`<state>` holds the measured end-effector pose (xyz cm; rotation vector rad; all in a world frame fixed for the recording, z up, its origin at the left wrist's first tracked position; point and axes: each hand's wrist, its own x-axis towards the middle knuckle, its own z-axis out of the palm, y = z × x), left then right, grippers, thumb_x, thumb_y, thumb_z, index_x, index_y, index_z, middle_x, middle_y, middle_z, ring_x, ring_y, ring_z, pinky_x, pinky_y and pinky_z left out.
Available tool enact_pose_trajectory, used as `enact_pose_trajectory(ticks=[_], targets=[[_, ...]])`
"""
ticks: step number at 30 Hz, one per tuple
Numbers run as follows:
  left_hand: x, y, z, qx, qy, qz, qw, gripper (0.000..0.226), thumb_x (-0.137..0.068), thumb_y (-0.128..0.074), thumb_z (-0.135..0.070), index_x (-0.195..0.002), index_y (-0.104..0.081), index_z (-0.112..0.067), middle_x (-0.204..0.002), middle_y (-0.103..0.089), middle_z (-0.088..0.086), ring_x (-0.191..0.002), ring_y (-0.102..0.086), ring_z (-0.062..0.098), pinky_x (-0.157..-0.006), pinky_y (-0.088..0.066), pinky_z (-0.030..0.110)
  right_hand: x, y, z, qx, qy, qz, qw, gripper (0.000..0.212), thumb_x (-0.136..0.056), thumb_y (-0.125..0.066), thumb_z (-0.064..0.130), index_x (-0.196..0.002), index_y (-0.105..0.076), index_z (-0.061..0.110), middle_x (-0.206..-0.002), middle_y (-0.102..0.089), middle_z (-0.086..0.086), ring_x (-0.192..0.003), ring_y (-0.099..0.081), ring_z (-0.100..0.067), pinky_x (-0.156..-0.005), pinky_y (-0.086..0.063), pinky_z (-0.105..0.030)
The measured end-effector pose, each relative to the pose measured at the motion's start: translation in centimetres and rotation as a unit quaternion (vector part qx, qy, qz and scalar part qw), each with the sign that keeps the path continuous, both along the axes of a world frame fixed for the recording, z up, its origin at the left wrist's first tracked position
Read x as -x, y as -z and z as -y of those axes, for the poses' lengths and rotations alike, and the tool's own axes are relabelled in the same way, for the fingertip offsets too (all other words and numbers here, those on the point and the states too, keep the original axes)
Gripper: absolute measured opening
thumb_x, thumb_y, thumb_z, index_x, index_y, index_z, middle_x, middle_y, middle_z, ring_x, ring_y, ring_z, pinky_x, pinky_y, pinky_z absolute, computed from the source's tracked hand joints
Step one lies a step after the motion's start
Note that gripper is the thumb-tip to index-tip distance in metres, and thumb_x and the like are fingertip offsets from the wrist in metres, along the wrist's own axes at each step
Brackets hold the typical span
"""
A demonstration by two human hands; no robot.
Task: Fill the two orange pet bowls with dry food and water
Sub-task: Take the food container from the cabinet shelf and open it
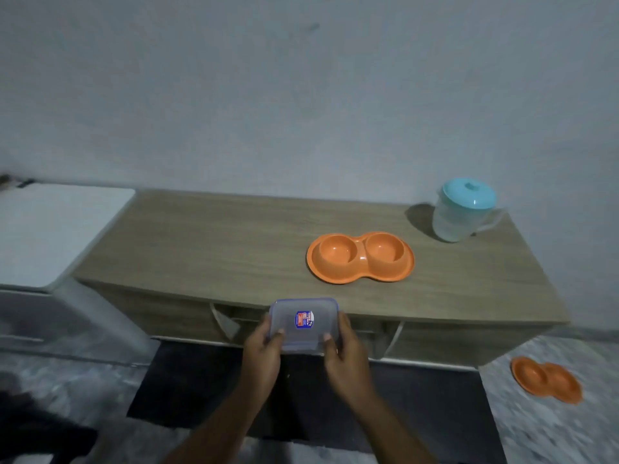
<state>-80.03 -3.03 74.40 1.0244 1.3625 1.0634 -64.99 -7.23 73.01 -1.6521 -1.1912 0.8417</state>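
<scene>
Two hands, the left hand (264, 353) and the right hand (345, 349), hold one clear rectangular plastic box with a blue-edged lid (291, 311) between them. There are two orange plastic double pet dishes, each with two round bowls: one counter dish (360, 257) beyond the hands, one floor dish (547, 380) well to their right. One clear plastic jug with a turquoise lid (464, 211) stands beyond them, to the right. One wood-grain counter (201, 246).

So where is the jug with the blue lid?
In the head view, the jug stands at the far right of the cabinet, behind the orange double bowl.
</scene>
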Motion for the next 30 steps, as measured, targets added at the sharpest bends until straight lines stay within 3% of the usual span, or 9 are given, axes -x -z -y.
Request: enact_pose_trajectory(ticks=[4, 8, 12, 17, 18, 22, 25, 27, 30], targets=[[0.3, -1.9, -4.9, -0.045, -0.007, -0.045, 0.998, 0.039, -0.096, -0.05, 0.008, -0.125, -0.067, -0.011, -0.117, -0.073, 0.009, -0.112, -0.068, 0.028, -0.101, -0.052, 0.045, -0.1, -2.0, -5.7, -0.026, -0.018, 0.032, 0.999, 0.058, -0.092, -0.044, 0.036, -0.146, -0.04, 0.017, -0.141, -0.055, -0.002, -0.128, -0.053, -0.019, -0.105, -0.045, -0.038], [1.4, -2.8, -10.3, -0.056, -0.031, -0.077, 0.995, 0.036, -0.095, -0.051, 0.009, -0.125, -0.065, -0.003, -0.112, -0.071, 0.01, -0.103, -0.066, 0.023, -0.09, -0.053, 0.03, 1.4, -2.2, -12.0, -0.049, -0.033, 0.048, 0.997, 0.06, -0.091, -0.042, 0.035, -0.145, -0.041, 0.009, -0.141, -0.054, -0.01, -0.13, -0.051, -0.025, -0.107, -0.043, -0.044], [4.0, -2.2, -15.8, -0.049, -0.013, -0.109, 0.993, 0.039, -0.092, -0.054, 0.005, -0.126, -0.066, -0.008, -0.115, -0.072, 0.013, -0.101, -0.066, 0.02, -0.097, -0.052, 0.039, 3.5, -1.4, -17.8, -0.038, -0.038, 0.053, 0.997, 0.048, -0.085, -0.046, 0.025, -0.131, -0.051, 0.011, -0.124, -0.063, -0.007, -0.114, -0.06, -0.023, -0.095, -0.049, -0.046], [6.6, -2.3, -20.9, -0.05, 0.022, -0.15, 0.987, 0.043, -0.09, -0.054, 0.007, -0.126, -0.067, -0.014, -0.108, -0.069, 0.001, -0.095, -0.064, 0.013, -0.076, -0.045, 0.005, 6.3, -0.4, -21.4, -0.022, -0.015, 0.039, 0.999, 0.044, -0.089, -0.05, 0.021, -0.133, -0.05, 0.015, -0.122, -0.064, -0.004, -0.108, -0.062, -0.017, -0.093, -0.051, -0.039], [7.2, -2.3, -21.7, -0.052, 0.033, -0.158, 0.986, 0.044, -0.09, -0.056, 0.003, -0.125, -0.068, -0.02, -0.106, -0.069, -0.004, -0.093, -0.064, 0.011, -0.077, -0.046, 0.005, 6.9, -0.5, -22.1, -0.027, -0.005, 0.038, 0.999, 0.045, -0.09, -0.052, 0.021, -0.135, -0.049, 0.014, -0.124, -0.064, -0.005, -0.109, -0.062, -0.015, -0.094, -0.051, -0.036], [9.6, -1.8, -24.7, -0.033, 0.068, -0.218, 0.973, 0.045, -0.081, -0.052, -0.022, -0.114, -0.066, -0.048, -0.106, -0.074, -0.015, -0.098, -0.069, 0.011, -0.09, -0.054, 0.032, 8.0, -1.4, -24.2, -0.008, 0.042, 0.044, 0.998, 0.041, -0.094, -0.055, 0.019, -0.134, -0.052, 0.01, -0.123, -0.065, -0.005, -0.107, -0.061, -0.015, -0.091, -0.046, -0.025], [10.2, -2.5, -25.8, -0.004, 0.04, -0.156, 0.987, 0.033, -0.094, -0.055, -0.012, -0.106, -0.076, -0.032, -0.096, -0.076, -0.011, -0.092, -0.072, 0.015, -0.085, -0.058, 0.037, 7.6, -1.9, -25.0, 0.024, 0.068, 0.099, 0.992, 0.031, -0.097, -0.051, 0.031, -0.123, -0.057, 0.015, -0.117, -0.069, -0.007, -0.106, -0.065, -0.027, -0.089, -0.052, -0.038], [10.8, -2.7, -26.8, 0.034, 0.046, -0.172, 0.983, 0.017, -0.095, -0.059, -0.023, -0.094, -0.076, -0.024, -0.086, -0.077, -0.002, -0.084, -0.074, 0.023, -0.077, -0.061, 0.041, 6.8, -2.2, -25.7, 0.086, 0.075, 0.152, 0.982, 0.04, -0.096, -0.048, 0.044, -0.122, -0.055, 0.015, -0.114, -0.071, -0.008, -0.106, -0.066, -0.03, -0.086, -0.053, -0.041], [11.6, -2.8, -28.2, 0.114, 0.073, -0.196, 0.971, 0.027, -0.086, -0.062, -0.044, -0.095, -0.076, -0.023, -0.086, -0.078, 0.002, -0.079, -0.077, 0.023, -0.067, -0.065, 0.044, 5.6, -2.7, -26.9, 0.16, 0.045, 0.172, 0.971, 0.058, -0.093, -0.051, 0.054, -0.128, -0.054, 0.008, -0.115, -0.07, -0.013, -0.11, -0.064, -0.031, -0.09, -0.051, -0.038]])
